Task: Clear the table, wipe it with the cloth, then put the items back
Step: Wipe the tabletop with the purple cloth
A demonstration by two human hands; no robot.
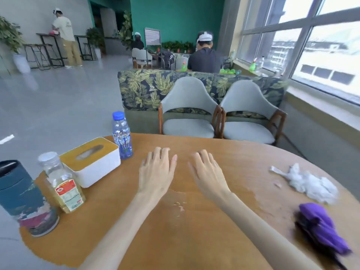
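1. Two bare hands are hovering palm-down over the middle of the round wooden table (194, 240), the left hand (156, 172) and the right hand (209, 172) lying side by side, slightly apart, fingers spread and holding nothing.
2. Along the table's left edge, four items are standing: a dark printed canister (23, 199) nearest the camera, a clear oil bottle (62, 184) just beside it, a white tissue box (93, 160) with a wooden lid, and a blue-capped drink bottle (122, 135) farthest away.
3. On the right side, a crumpled white tissue wad (309, 184) is lying on the wood, and a purple cloth (321, 227) is sitting nearer the camera by the edge, well apart from both hands.
4. Small crumbs (179, 206) and a pale smear are showing between the forearms.
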